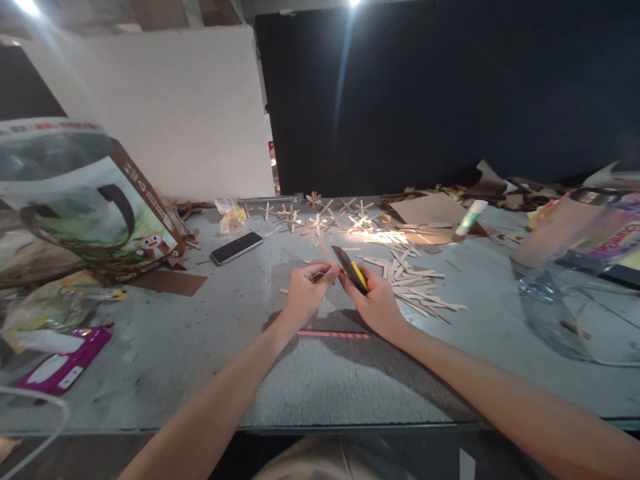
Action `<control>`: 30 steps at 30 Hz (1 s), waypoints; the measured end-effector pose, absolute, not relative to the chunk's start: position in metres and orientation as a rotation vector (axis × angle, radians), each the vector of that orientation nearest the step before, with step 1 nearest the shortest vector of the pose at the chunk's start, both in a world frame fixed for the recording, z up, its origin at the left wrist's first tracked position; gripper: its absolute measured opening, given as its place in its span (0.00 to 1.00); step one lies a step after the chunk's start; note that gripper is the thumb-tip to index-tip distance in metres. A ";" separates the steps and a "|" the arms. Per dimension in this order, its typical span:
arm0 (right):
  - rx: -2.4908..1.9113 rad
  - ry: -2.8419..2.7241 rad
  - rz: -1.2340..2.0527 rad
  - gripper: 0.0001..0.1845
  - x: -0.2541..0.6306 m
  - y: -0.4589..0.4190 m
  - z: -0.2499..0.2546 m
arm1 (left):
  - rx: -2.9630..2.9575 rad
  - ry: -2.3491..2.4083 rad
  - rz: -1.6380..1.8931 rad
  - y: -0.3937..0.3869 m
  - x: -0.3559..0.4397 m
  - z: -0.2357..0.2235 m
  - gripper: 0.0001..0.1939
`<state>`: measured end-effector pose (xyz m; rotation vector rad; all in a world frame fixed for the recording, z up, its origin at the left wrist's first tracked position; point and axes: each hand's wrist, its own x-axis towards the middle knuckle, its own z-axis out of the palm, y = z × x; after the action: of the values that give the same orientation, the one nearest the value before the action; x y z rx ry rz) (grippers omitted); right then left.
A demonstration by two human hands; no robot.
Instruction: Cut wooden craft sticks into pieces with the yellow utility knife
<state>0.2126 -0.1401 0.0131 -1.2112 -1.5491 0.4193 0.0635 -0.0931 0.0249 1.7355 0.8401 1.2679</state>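
My left hand (309,288) pinches a thin, pale cardboard strip (327,252) that points up and away from me. Close beside it, my right hand (377,301) is wrapped round a black and yellow utility knife (353,270), its blade end tilted up toward the left. The fingertips of both hands nearly meet; whether the blade touches the strip I cannot tell. Below the hands a pink strip (335,334) lies flat on the table. To the right spreads a loose pile of cut strips (415,283), and behind stand several star-shaped pieces made of crossed strips (317,223).
A phone (237,248) lies at the left of the grey table (200,360), near a large printed bag (95,207) and a purple packet (67,360). A glue stick (471,219) stands at the back right by cardboard sheets (430,210). A clear plastic bottle (560,280) lies at the right.
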 end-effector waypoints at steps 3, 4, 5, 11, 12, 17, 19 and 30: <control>-1.226 -1.534 0.408 0.16 0.213 -0.141 0.015 | 1.715 0.824 1.286 -0.094 0.064 0.026 0.20; -1.232 -1.527 0.402 0.17 0.213 -0.141 0.015 | 1.706 0.825 1.289 -0.095 0.064 0.027 0.20; -1.235 -1.519 0.399 0.17 0.213 -0.140 0.015 | 1.698 0.825 1.291 -0.095 0.064 0.028 0.20; -1.216 -1.489 0.383 0.18 0.216 -0.139 0.016 | 1.638 0.824 1.327 -0.095 0.064 0.028 0.16; -1.220 -1.486 0.383 0.18 0.216 -0.139 0.016 | 1.630 0.822 1.331 -0.095 0.064 0.028 0.16; -1.239 -1.460 0.432 0.19 0.215 -0.140 0.017 | 1.574 0.817 1.307 -0.095 0.063 0.028 0.18; -1.236 -1.450 0.503 0.20 0.215 -0.139 0.016 | 1.543 0.814 1.283 -0.095 0.063 0.028 0.19; -1.187 -1.435 0.611 0.19 0.218 -0.134 0.009 | 1.247 0.681 1.245 -0.093 0.065 0.023 0.29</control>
<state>0.2180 -0.1336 0.0094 -1.1873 -1.4348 0.6110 0.0647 -0.0932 0.0229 1.2473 0.6814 1.2453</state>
